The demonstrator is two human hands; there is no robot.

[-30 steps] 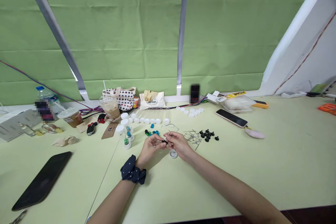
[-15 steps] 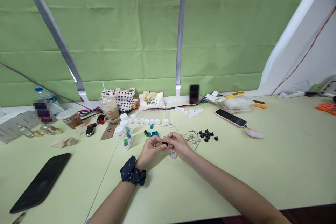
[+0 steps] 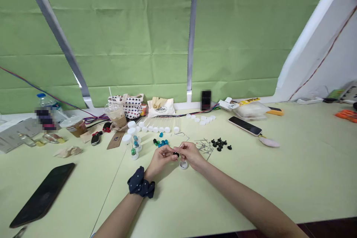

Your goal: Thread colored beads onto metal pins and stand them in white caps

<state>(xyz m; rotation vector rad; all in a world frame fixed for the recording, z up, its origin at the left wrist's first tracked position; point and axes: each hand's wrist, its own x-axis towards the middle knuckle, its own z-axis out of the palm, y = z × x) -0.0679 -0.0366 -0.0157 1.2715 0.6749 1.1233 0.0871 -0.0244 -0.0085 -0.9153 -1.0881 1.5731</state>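
Over the middle of the table, my left hand (image 3: 161, 159) is closed, its thumb and fingers pinching a small black piece (image 3: 176, 154). Against it my right hand (image 3: 191, 155) is closed in a pinch too; what lies between those fingertips is too small to make out. A white cap (image 3: 183, 165) with tiny bits in it lies just below the fingers. Blue and green beads (image 3: 163, 142) sit behind my left hand. To the right of my right hand are a pile of thin metal pins (image 3: 205, 146) and several black disc-shaped pieces with stems (image 3: 219, 143).
Clear tubes with white caps (image 3: 156, 128) stand behind the beads, with loose white caps (image 3: 203, 120) farther right. Left are small bottles (image 3: 134, 153), a drink cup (image 3: 117, 114) and a dark tablet (image 3: 43, 195). A phone (image 3: 245, 125) lies right.
Both hands stay together at nearly the same spot. My right fingers have shifted slightly around the black piece, and more of the white cap shows.
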